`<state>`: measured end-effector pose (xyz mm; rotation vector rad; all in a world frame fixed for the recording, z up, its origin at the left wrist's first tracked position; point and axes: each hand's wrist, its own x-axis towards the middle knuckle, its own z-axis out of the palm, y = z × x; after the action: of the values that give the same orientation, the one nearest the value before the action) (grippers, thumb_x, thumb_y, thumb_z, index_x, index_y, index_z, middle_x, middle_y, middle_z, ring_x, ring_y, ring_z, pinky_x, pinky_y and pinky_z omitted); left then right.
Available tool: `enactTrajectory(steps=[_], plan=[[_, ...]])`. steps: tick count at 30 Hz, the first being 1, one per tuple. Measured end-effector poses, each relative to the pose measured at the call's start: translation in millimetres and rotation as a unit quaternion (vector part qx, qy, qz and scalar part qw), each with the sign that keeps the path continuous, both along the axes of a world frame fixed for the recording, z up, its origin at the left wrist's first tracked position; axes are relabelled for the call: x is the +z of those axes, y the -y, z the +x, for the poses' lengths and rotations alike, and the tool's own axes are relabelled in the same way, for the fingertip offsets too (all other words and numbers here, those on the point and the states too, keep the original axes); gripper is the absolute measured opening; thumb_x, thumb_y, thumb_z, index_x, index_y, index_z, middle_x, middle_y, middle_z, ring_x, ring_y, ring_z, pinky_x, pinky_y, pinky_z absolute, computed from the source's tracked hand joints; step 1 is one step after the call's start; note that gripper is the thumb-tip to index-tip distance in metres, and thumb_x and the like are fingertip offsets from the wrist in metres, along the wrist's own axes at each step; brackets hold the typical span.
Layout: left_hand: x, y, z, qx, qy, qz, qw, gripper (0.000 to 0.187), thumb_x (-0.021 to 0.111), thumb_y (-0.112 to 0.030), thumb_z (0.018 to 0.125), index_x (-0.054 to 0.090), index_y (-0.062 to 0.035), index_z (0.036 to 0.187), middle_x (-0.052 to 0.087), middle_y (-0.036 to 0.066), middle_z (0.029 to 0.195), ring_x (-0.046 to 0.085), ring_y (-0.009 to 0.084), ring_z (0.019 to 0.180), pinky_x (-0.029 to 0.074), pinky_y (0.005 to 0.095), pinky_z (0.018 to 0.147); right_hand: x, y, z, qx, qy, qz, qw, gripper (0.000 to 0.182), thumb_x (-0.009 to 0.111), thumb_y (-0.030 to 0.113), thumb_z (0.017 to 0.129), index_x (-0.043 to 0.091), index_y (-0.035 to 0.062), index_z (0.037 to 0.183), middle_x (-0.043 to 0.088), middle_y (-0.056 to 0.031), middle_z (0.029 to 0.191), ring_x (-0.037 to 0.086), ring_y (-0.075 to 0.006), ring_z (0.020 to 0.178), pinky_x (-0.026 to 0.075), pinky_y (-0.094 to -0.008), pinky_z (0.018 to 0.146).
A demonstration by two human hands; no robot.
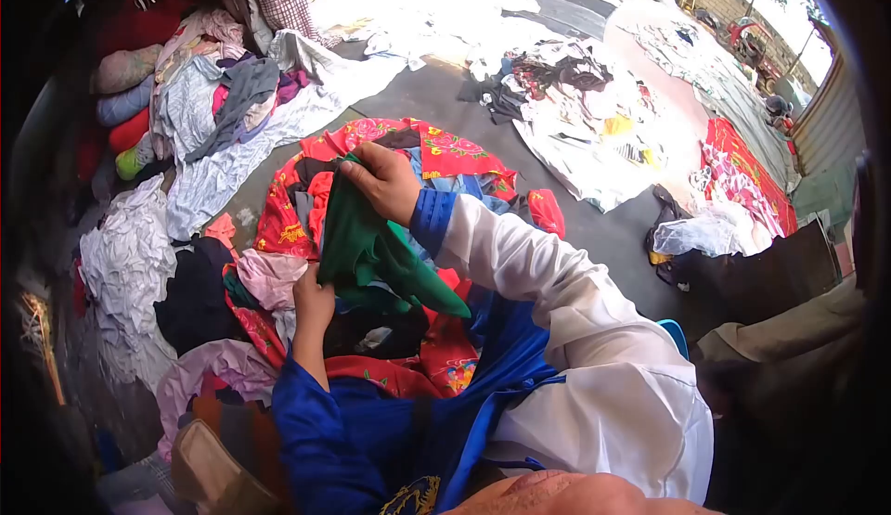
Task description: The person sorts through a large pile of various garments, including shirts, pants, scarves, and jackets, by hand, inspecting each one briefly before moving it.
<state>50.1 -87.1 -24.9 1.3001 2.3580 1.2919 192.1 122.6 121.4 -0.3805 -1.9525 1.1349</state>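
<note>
A dark green piece of cloth (380, 251) hangs between my two hands, its lower corner pointing right. My right hand (388, 184), at the end of a white sleeve with a blue cuff, pinches its upper edge. Lower down and to the left, my left hand (313, 300) is closed on the cloth's left side, with the fingertips partly hidden. Beneath lies a red floral cloth (455, 151) with blue, black and orange fabric heaped on it. Pale pink fabric (274, 276) lies beside my left hand.
Left of me are a white cloth pile (130, 274), a black cloth (193, 288) and a heap of mixed clothes (218, 97). Ahead to the right, more garments lie on a white sheet (580, 158). A red patterned cloth (756, 176) is by the corrugated wall (829, 111).
</note>
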Motion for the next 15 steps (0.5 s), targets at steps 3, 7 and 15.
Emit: enactTrajectory(steps=[3, 7, 15], plan=[[14.9, 4.0, -6.4, 0.072, 0.128, 0.075, 0.986, 0.016, 0.055, -0.003, 0.091, 0.067, 0.0023, 0.101, 0.070, 0.013, 0.096, 0.067, 0.0251, 0.091, 0.049, 0.0349, 0.082, -55.7, -62.9, -5.0, -0.077, 0.110, 0.015, 0.991, 0.036, 0.073, 0.034, 0.086, 0.066, 0.0004, 0.098, 0.070, -0.0186, 0.092, 0.069, -0.0342, 0.091, 0.053, -0.0433, 0.081], [10.7, 1.1, -25.5, 0.085, 0.115, 0.172, 0.975, 0.015, 0.053, -0.003, 0.095, 0.062, 0.0016, 0.106, 0.064, 0.008, 0.099, 0.061, 0.0165, 0.091, 0.046, 0.0305, 0.085, -88.0, -99.6, 2.0, 0.023, 0.292, 0.023, 0.956, 0.058, 0.067, 0.054, 0.087, 0.069, -0.0017, 0.103, 0.070, -0.0198, 0.101, 0.068, -0.0337, 0.099, 0.052, -0.0418, 0.090], [63.6, 12.7, -39.7, 0.129, 0.006, 0.159, 0.979, 0.012, 0.070, -0.008, 0.088, 0.067, 0.0016, 0.095, 0.068, 0.007, 0.079, 0.063, 0.0139, 0.072, 0.049, 0.0300, 0.067, 3.2, -56.4, 39.2, 0.421, 0.462, 0.071, 0.777, 0.066, 0.082, 0.053, 0.075, 0.070, -0.0046, 0.105, 0.073, -0.0141, 0.087, 0.071, -0.0240, 0.082, 0.054, -0.0364, 0.075]])
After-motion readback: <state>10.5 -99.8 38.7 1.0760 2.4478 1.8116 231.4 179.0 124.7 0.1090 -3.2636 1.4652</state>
